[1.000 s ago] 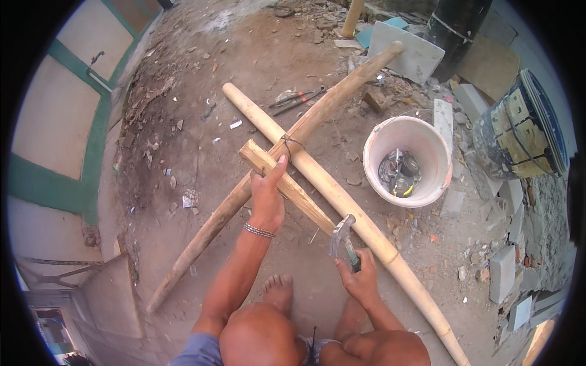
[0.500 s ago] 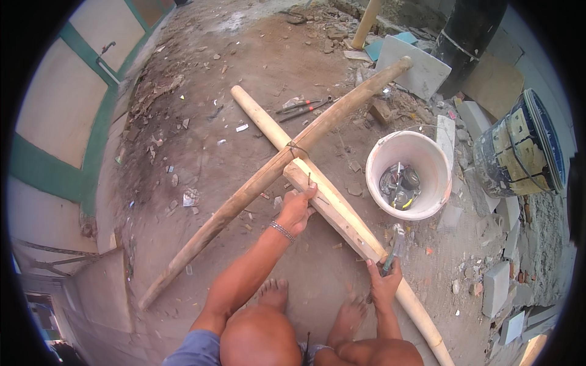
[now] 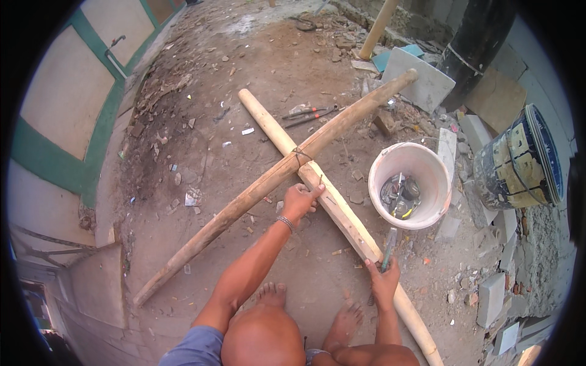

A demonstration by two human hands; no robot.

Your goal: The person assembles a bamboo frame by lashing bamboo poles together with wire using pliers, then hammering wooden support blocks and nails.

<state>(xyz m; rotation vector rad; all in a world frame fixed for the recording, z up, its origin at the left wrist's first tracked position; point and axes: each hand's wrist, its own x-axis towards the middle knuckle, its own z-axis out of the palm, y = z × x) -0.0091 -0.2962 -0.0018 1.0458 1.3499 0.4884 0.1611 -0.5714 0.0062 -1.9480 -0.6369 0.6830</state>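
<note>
Two wooden poles cross on the ground: a long brown pole (image 3: 226, 218) lies over a paler pole (image 3: 267, 121), with dark wire (image 3: 300, 152) tied round the crossing. On the lower part of the pale pole rests a squared piece of wood (image 3: 348, 227). My left hand (image 3: 299, 202) is closed at its upper end, thumb and finger pinching an upright nail (image 3: 321, 179). At the other end, my right hand (image 3: 383, 282) grips a slim green-handled tool (image 3: 386, 261) with a pale metal end; its kind is unclear. The right thumb touches the wood.
A white bucket (image 3: 374, 194) with tools inside stands right of the wood. Pincers with red on the handles (image 3: 310, 114) lie beyond the crossing. Farther right are a paint-stained dark bucket (image 3: 511, 161), a leaning slab (image 3: 417, 79) and rubble. My bare feet are below.
The view has shifted slightly. My left hand keeps its pinch on the nail, and the tool in my right hand now points more upright.
</note>
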